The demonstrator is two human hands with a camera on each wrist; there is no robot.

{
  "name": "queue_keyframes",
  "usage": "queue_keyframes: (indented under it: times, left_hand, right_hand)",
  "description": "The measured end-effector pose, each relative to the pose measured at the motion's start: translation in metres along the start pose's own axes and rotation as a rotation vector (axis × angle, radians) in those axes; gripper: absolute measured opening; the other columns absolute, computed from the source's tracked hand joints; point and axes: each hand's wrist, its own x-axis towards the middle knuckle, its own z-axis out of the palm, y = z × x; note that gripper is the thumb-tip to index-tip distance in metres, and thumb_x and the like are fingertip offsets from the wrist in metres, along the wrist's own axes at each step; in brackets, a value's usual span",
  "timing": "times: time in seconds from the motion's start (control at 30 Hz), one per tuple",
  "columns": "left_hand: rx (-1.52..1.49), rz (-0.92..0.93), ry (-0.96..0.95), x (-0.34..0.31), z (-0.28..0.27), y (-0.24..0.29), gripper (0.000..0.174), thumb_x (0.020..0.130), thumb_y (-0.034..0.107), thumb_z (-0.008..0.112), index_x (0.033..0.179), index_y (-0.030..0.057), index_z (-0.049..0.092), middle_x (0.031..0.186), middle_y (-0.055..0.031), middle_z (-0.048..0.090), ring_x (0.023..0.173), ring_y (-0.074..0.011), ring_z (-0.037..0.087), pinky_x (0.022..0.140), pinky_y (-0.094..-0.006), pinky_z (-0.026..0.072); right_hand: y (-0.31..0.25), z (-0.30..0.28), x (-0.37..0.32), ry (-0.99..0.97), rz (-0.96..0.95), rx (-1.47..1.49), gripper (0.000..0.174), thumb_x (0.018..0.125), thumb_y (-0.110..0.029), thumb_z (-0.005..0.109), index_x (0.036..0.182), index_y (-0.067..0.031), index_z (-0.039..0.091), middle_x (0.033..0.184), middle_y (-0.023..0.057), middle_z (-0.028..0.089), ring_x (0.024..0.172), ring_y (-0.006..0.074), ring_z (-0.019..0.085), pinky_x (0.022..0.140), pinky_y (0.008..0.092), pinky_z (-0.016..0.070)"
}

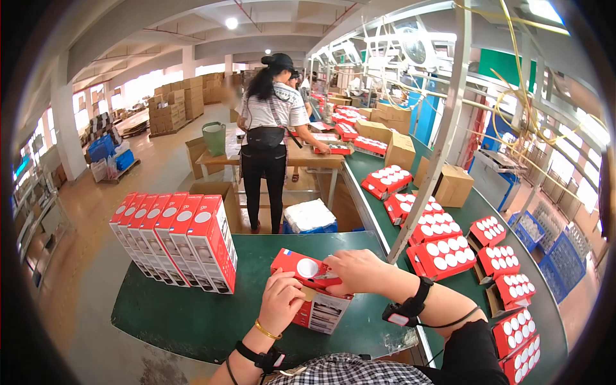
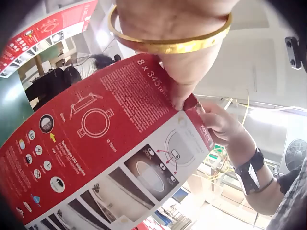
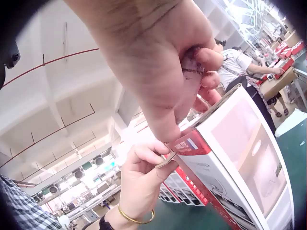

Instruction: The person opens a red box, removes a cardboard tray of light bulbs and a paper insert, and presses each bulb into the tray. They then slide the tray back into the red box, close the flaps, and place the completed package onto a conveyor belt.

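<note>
A red-and-white printed box (image 1: 327, 311) stands on the green table in front of the person, its top partly open. At its near side, the left hand (image 1: 281, 300) pinches a small cardboard flap (image 3: 165, 160) between thumb and fingers. Over the top bends the right hand (image 1: 359, 271), its thumb at the box's edge and its fingers curled at the opening. The left wrist view shows the box's red side (image 2: 91, 120) close up, with the right hand (image 2: 223, 122) at the far corner. What is inside the box is hidden.
Several similar boxes (image 1: 186, 244) stand in a row at left on the green table (image 1: 160, 314). Red packs with white discs (image 1: 443, 253) line the bench at right, beyond a metal post (image 1: 443, 141). Another person (image 1: 266, 128) stands ahead at a wooden table.
</note>
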Motion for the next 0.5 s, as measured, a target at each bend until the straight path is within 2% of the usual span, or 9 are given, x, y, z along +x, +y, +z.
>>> queue_keyframes:
  times: [0.1,0.17,0.23,0.3,0.33,0.37,0.43,0.47,0.5]
  left_hand:
    - [-0.031,-0.005,-0.05,0.002,-0.006,-0.001,0.025,0.066,-0.002,0.077,0.076,0.0097,0.058,0.094,-0.0027,0.064,0.109,-0.0285,0.061,0.106,-0.049,0.0456]
    - [-0.024,0.0,-0.061,0.002,-0.009,-0.003,0.027,0.063,-0.005,0.076,0.076,0.0096,0.057,0.096,-0.0037,0.065,0.109,-0.0321,0.061,0.103,-0.0495,0.0469]
    - [-0.002,0.019,-0.04,0.003,-0.009,0.004,0.027,0.062,-0.004,0.077,0.075,0.01,0.057,0.098,-0.0043,0.066,0.111,-0.0336,0.06,0.105,-0.0493,0.0442]
    - [0.141,-0.013,0.012,0.007,-0.01,0.015,0.028,0.062,-0.003,0.077,0.075,0.0102,0.056,0.102,-0.0052,0.067,0.111,-0.0342,0.061,0.104,-0.0484,0.0418]
    - [0.082,-0.01,-0.018,0.006,-0.008,0.01,0.028,0.063,-0.002,0.077,0.077,0.0108,0.056,0.107,-0.0049,0.069,0.11,-0.0324,0.061,0.1,-0.0464,0.041]
    - [0.084,-0.006,-0.026,0.008,-0.007,0.011,0.028,0.063,-0.002,0.077,0.077,0.0108,0.056,0.107,-0.0049,0.069,0.11,-0.0324,0.061,0.1,-0.0464,0.041]
    - [0.066,0.016,-0.091,0.014,-0.003,0.014,0.028,0.065,-0.002,0.076,0.079,0.0108,0.055,0.109,-0.0041,0.07,0.108,-0.0296,0.062,0.095,-0.0446,0.0425]
    - [0.069,0.018,-0.097,0.015,0.001,0.016,0.028,0.065,-0.002,0.076,0.079,0.0108,0.055,0.109,-0.0041,0.07,0.108,-0.0296,0.062,0.095,-0.0446,0.0425]
    - [0.09,0.016,-0.097,0.018,0.006,0.019,0.025,0.067,-0.001,0.075,0.08,0.0112,0.057,0.108,-0.0028,0.071,0.107,-0.0279,0.063,0.094,-0.0443,0.0422]
  right_hand:
    - [0.005,0.0,0.0,-0.01,-0.022,-0.011,0.048,0.08,-0.041,0.071,0.108,-0.003,0.067,0.098,0.0154,0.069,0.092,0.0336,0.068,0.079,0.0435,0.056]
    - [0.015,-0.009,0.002,-0.093,-0.027,0.252,0.046,0.082,-0.04,0.066,0.106,-0.0013,0.07,0.104,0.0197,0.071,0.095,0.0372,0.068,0.08,0.0447,0.0557]
    - [0.035,-0.012,0.005,-0.111,0.011,0.369,0.047,0.085,-0.041,0.061,0.108,-0.0009,0.07,0.105,0.0191,0.072,0.097,0.0335,0.069,0.081,0.0423,0.0548]
    - [0.052,-0.011,0.006,-0.184,0.136,0.72,0.047,0.088,-0.042,0.059,0.11,-0.0015,0.069,0.1,0.0148,0.072,0.095,0.0258,0.068,0.08,0.0396,0.0536]
    - [0.053,-0.013,0.004,-0.237,0.313,0.885,0.049,0.09,-0.043,0.058,0.114,-0.0013,0.067,0.098,0.0123,0.071,0.094,0.0197,0.065,0.08,0.0369,0.0518]
    - [0.058,-0.008,0.004,-0.232,0.313,0.892,0.049,0.09,-0.043,0.058,0.114,-0.0013,0.067,0.098,0.0123,0.071,0.094,0.0197,0.065,0.08,0.0369,0.0518]
    - [0.059,-0.006,0.002,0.069,0.105,0.839,0.049,0.089,-0.043,0.059,0.114,-0.0017,0.067,0.097,0.0136,0.071,0.094,0.0236,0.067,0.08,0.0369,0.0523]
    - [0.057,-0.004,-0.005,0.154,0.138,0.6,0.046,0.091,-0.043,0.064,0.116,-0.0042,0.067,0.095,0.0119,0.068,0.093,0.022,0.066,0.078,0.0374,0.0526]
    - [0.044,-0.01,-0.014,0.161,0.135,0.606,0.046,0.091,-0.043,0.064,0.116,-0.0042,0.067,0.095,0.0119,0.068,0.093,0.022,0.066,0.078,0.0374,0.0526]
